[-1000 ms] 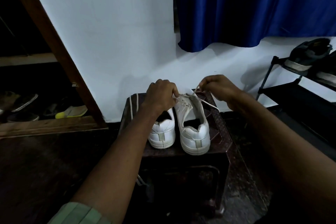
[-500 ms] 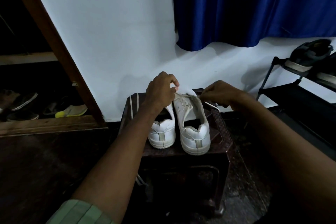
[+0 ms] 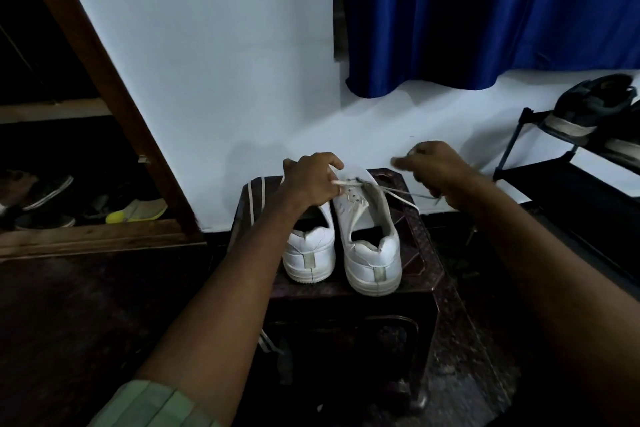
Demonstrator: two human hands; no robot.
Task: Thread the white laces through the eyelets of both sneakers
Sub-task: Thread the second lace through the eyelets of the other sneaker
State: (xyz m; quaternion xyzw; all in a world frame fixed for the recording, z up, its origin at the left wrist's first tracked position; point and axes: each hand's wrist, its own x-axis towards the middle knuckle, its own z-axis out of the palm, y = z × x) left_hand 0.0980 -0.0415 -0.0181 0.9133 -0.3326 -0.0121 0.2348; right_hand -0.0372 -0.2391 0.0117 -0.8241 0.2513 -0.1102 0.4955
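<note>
Dark brown plastic stool [image 3: 426, 263] on the dark floor [image 3: 86, 315], carrying two white sneakers side by side, left sneaker [image 3: 310, 255] and right sneaker [image 3: 372, 246], heels this way, plus a loose white lace [image 3: 256, 199] draped over its left edge.

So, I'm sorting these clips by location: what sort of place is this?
Probably a home entryway or shoe-storage corner. A black shoe rack holding a dark shoe stands at right, more shoes sit on a wooden shelf at left, and a blue curtain hangs against the plain white wall.

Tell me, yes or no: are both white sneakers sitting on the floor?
No, both white sneakers stand side by side on top of the dark stool, heels toward the camera.
</note>
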